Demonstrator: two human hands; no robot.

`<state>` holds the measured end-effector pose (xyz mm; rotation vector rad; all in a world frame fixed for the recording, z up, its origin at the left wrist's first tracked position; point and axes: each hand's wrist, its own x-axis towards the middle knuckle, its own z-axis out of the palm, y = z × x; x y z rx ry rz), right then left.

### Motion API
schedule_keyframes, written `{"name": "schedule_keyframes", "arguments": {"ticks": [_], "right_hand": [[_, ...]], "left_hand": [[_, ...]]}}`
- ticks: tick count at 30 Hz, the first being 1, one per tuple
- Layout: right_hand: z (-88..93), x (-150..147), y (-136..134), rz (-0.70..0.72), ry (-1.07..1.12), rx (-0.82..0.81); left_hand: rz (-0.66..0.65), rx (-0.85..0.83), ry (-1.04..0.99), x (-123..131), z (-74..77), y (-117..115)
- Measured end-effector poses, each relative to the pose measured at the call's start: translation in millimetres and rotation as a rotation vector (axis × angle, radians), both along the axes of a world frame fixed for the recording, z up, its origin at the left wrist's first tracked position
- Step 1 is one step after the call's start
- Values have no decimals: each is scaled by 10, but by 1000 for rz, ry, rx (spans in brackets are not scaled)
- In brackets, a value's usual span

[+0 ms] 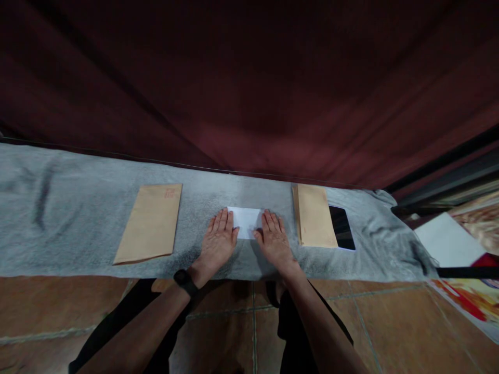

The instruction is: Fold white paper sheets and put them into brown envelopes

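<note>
A small white paper (pixel 246 222) lies flat on the grey cloth (pixel 89 208), between my two hands. My left hand (pixel 219 236) rests palm down over its left edge, fingers stretched out. Over the right edge lies my right hand (pixel 274 236), also palm down with the fingers straight. To the left is a large brown envelope (pixel 152 223) with red print in its upper corner. Right of my right hand sit brown envelopes (pixel 316 215), seemingly stacked, beside a dark phone (pixel 342 227) that touches or lies partly under them.
A dark red curtain (pixel 249 104) hangs along the cloth's far edge. At the far right are a white board (pixel 450 241) and a colourful printed sheet (pixel 471 301). Brown floor tiles (pixel 405 327) show below the near edge.
</note>
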<state>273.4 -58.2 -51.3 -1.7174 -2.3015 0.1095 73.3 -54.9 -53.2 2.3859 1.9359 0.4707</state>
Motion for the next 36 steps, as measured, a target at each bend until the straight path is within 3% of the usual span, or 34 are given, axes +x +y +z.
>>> {"name": "schedule_keyframes", "arguments": {"ticks": [5, 15, 24, 29, 33, 36], "right_hand": [[52, -147, -53, 181, 7, -45], [59, -198, -40, 184, 4, -63], [134, -208, -55, 201, -8, -75], [180, -231, -71, 188, 38, -93], [265, -209, -40, 123, 242, -123], [342, -184, -2, 42, 633, -173]], "left_hand": [[19, -47, -61, -35, 107, 95], [65, -68, -390, -127, 126, 218], [257, -224, -937, -158, 72, 342], [242, -393, -1355, -73, 201, 301], [176, -388, -1602, -23, 360, 257], [156, -430, -1665, -12, 412, 245]]}}
